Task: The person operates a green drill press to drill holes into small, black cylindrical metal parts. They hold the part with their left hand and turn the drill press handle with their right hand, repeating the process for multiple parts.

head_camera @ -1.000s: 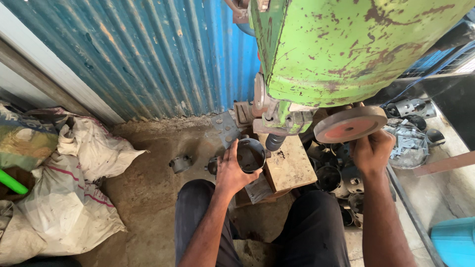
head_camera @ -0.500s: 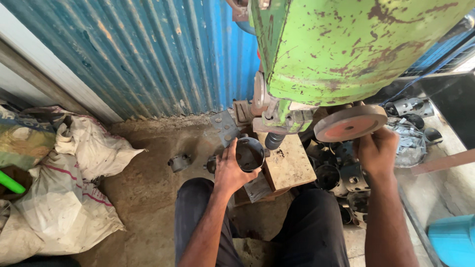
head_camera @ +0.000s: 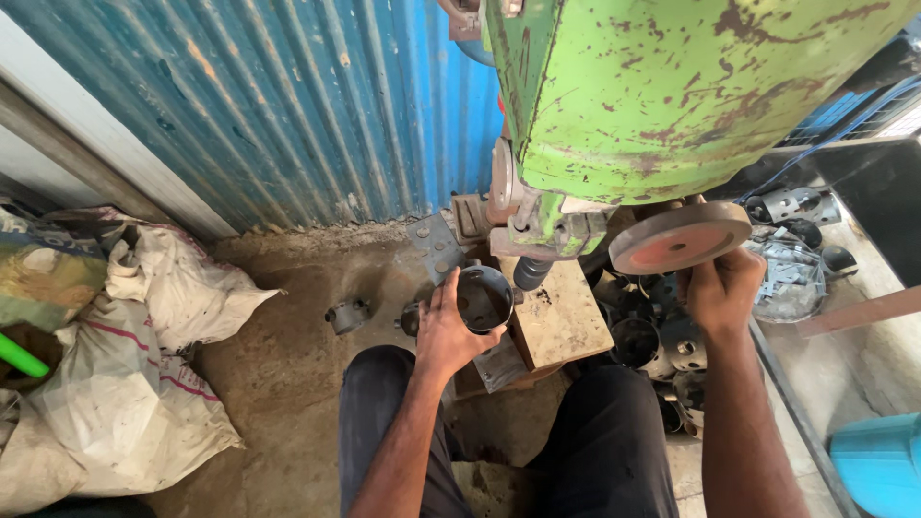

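My left hand [head_camera: 443, 331] is wrapped around a dark round metal cup [head_camera: 483, 298], fingers curled on its near rim, holding it open side up under the ram [head_camera: 531, 272] of a big green press [head_camera: 662, 96]. The cup sits at the left edge of the small worn block [head_camera: 561, 312] that serves as the press's table. My right hand [head_camera: 721, 288] is closed in a fist just below the reddish handwheel [head_camera: 679, 236]; I cannot tell exactly what it grips, since the wheel hides that.

I judge this to be the positioning step: the cup is being lined up under the tool. The next move would call for a steady cup and my left fingers kept clear of the ram as it descends.

Further out, a pile of similar dark cups [head_camera: 652, 345] lies on the floor between the block and my right arm. One loose piece [head_camera: 347, 315] sits on the dirt floor to my left. White sacks [head_camera: 144, 364] slump at the far left against a blue corrugated wall [head_camera: 288, 105]. My knees crowd the block from below.
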